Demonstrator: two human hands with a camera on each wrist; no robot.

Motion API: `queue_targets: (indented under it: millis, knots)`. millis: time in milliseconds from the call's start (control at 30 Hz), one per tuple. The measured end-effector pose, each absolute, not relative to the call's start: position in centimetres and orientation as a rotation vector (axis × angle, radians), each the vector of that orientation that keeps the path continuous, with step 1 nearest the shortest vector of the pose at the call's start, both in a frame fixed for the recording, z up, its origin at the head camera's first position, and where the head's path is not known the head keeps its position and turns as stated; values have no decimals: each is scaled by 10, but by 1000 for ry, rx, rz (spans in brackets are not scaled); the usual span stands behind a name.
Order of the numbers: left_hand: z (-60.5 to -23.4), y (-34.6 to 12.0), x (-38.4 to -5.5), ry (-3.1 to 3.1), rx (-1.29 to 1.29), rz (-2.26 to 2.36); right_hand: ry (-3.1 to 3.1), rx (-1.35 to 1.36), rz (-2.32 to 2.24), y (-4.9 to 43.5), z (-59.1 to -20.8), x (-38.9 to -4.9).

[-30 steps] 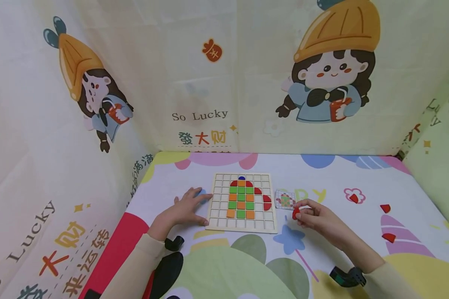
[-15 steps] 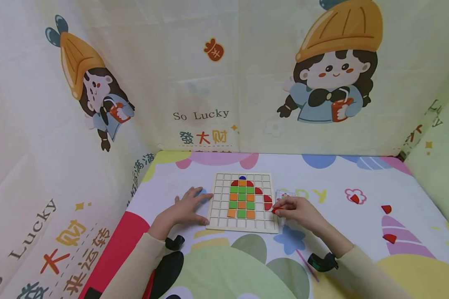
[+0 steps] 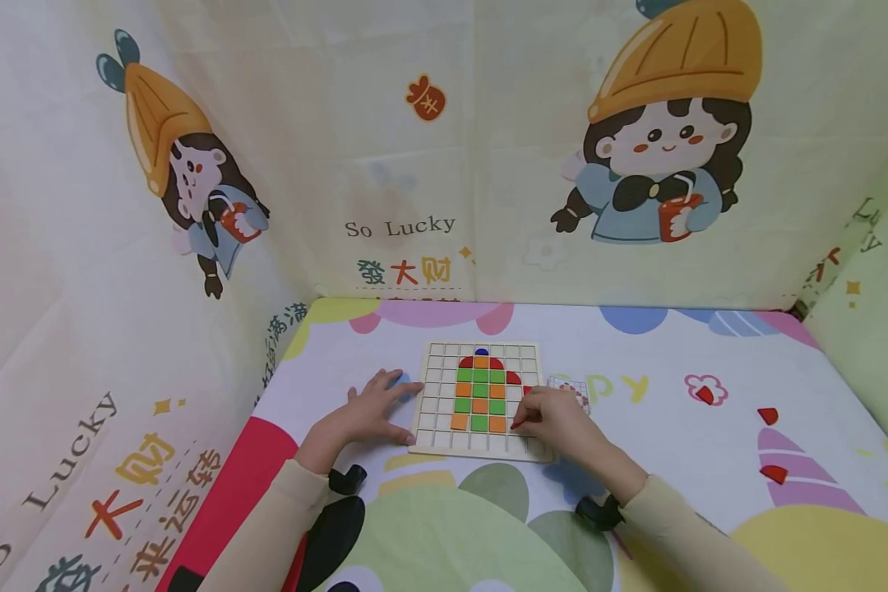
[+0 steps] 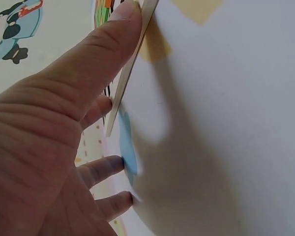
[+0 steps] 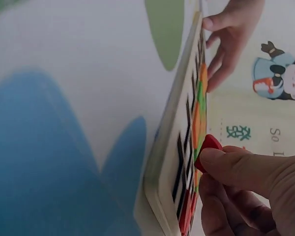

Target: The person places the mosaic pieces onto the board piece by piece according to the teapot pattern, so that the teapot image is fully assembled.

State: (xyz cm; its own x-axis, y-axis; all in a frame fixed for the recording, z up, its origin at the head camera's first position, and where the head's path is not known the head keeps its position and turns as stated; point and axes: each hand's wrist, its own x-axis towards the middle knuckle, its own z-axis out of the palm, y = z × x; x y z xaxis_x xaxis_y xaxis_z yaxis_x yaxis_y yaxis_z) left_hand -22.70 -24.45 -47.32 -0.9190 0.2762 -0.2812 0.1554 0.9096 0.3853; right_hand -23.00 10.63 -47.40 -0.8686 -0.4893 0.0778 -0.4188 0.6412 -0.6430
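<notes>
A square wooden grid board (image 3: 444,453) lies on the table, bearing orange and green square tiles (image 3: 480,390), rounded red tiles (image 3: 467,363) and a small blue tile (image 3: 482,352). My left hand (image 3: 358,419) rests at its left side, fingers spread; in the left wrist view the thumb (image 4: 110,37) presses on the board's edge. Between thumb and fingers my right hand (image 3: 558,421) pinches a small red tile (image 5: 208,150) over the board's lower right cells. That hand partly hides the red tiles at the board's right side.
A small printed pattern card (image 3: 579,391) lies right of the board, partly behind my right hand. Farther right, loose red tiles (image 3: 768,416) are scattered on the patterned tablecloth (image 3: 673,444). Printed cloth walls (image 3: 518,271) stand at the back and sides.
My right hand has moved left from beside the card to over the board, carrying the red tile. My left hand has stayed at the board's left edge.
</notes>
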Motion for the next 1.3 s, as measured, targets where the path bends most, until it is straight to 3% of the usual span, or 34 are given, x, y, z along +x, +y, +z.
queue_targets:
  millis: [467, 767, 1000, 1300]
  knots:
    - [-471, -243, -231, 2734, 324, 501, 2777, -923, -876, 104, -475, -234]
    - [-474, -243, -230, 2738, 325, 481, 2779, -758, -928, 103, -475, -233]
    - [-473, -243, -230, 2739, 318, 492, 2833, -831, -944, 108, -473, -233]
    - [-475, -242, -229, 2739, 308, 480, 2886, -725, -848, 130, -469, -231]
